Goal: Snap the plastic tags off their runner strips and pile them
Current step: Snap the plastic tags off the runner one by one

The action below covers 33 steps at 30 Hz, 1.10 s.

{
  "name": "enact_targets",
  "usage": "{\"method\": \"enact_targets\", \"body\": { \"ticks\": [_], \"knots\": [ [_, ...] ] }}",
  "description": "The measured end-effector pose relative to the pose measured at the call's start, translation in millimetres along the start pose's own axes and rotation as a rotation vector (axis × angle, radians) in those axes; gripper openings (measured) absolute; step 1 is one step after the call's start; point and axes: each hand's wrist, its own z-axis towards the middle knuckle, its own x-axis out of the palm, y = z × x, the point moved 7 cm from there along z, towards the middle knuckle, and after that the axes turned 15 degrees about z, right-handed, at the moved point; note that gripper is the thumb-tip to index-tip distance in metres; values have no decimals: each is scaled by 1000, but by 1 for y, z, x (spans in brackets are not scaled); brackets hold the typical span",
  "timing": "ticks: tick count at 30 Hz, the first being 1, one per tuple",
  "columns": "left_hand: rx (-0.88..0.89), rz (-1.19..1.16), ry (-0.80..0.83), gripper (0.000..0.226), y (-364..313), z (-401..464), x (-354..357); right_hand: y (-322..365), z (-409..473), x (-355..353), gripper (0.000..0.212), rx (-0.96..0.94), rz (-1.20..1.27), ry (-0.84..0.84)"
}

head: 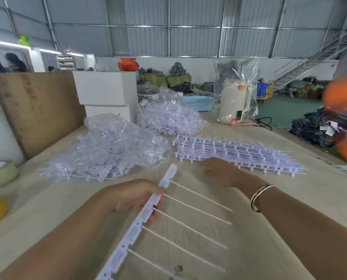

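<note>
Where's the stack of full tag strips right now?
In the head view, the strip stack lies right of centre on the table, just beyond the right hand and right of the loose tag pile.

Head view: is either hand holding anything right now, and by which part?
The left hand grips a runner strip of tags by its upper spine, stems pointing right. The right hand holds nothing, fingers relaxed beside the stacked strips.

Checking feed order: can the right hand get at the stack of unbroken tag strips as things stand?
Probably yes. The right hand is open and holds nothing, lying at the near edge of the stack of tag strips with nothing between them. The left hand holds the current strip, well clear of that path.
</note>
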Motion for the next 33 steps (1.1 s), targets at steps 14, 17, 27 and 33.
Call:
{"method": "enact_targets", "body": {
  "ticks": [14,17,27,33],
  "knots": [
    [109,538,-158,22,-43,42,8,17,-19,15,44,-133,595,-34],
    [167,727,-381,26,-57,39,4,17,-28,14,43,-117,782,-62],
    [408,998,-779,23,-69,14,23,11,-40,29,13,-80,834,-34],
    [414,1133,-884,22,-71,3,21,15,-46,26,19,-101,599,1]
  ]
}}
